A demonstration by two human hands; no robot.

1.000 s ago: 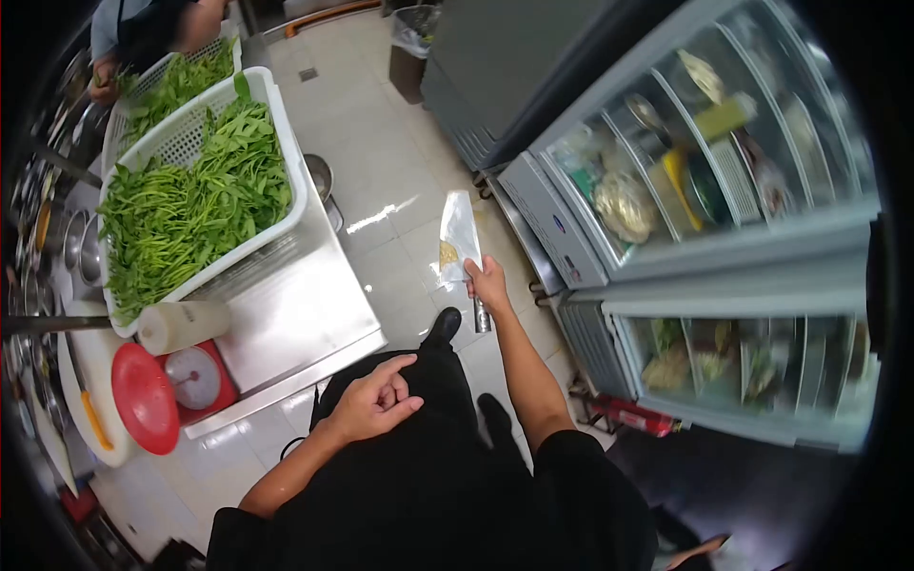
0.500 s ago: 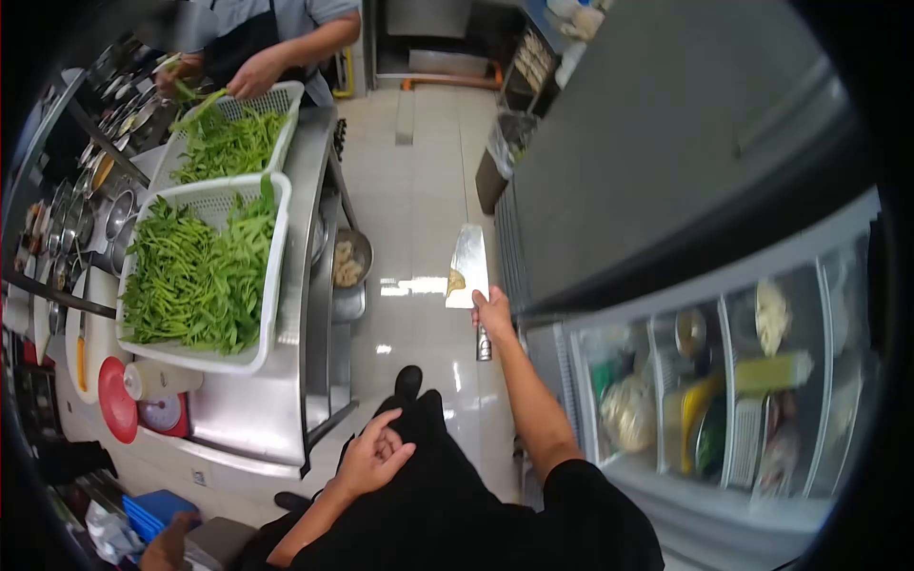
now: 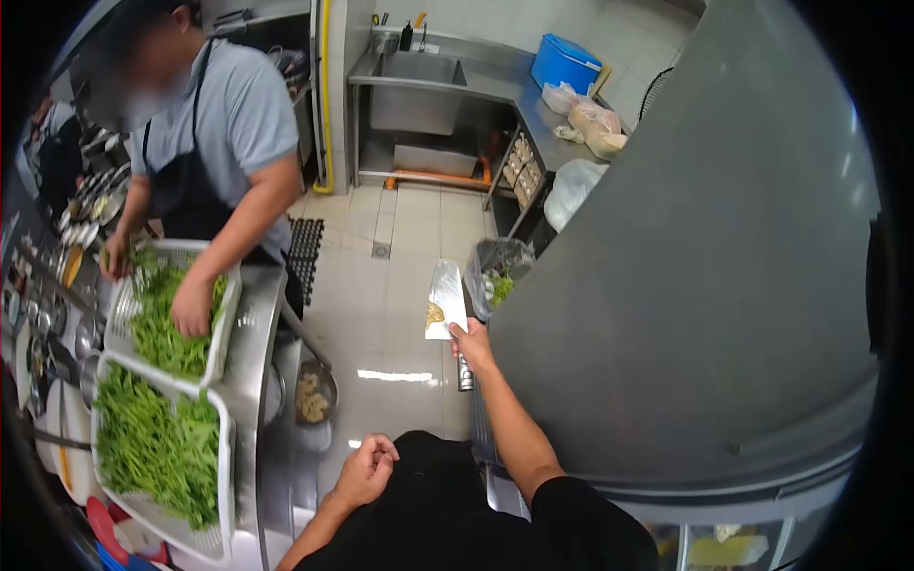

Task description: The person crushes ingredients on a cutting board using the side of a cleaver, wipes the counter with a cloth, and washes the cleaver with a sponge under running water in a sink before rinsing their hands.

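My right hand (image 3: 473, 345) is wrapped round the handle of a cleaver (image 3: 447, 290), held out in front of me over the floor. Its broad blade points away from me, with a small yellowish chopped heap (image 3: 435, 314) on its lower left part; I cannot tell what food this is. Close to my body on the left, my left hand (image 3: 364, 473) hangs empty, its fingers loosely bent and slightly apart. It is nearest to the steel table (image 3: 250, 333), where leafy greens (image 3: 162, 443) fill a white plastic basket (image 3: 226, 476).
Across the table a co-worker (image 3: 224, 124) has both hands in a second basket (image 3: 224, 357) of greens. A lined bin (image 3: 500, 271) stands ahead, beside the large grey door (image 3: 685, 285) on my right. A sink (image 3: 419, 90) is at the back. Below the table is a bowl (image 3: 319, 390).
My view has tilted up and moved forward, bringing the sink and co-worker into sight. The cleaver stays in my right hand. My left hand's fingers have curled more. The co-worker's hands have lowered into the greens.
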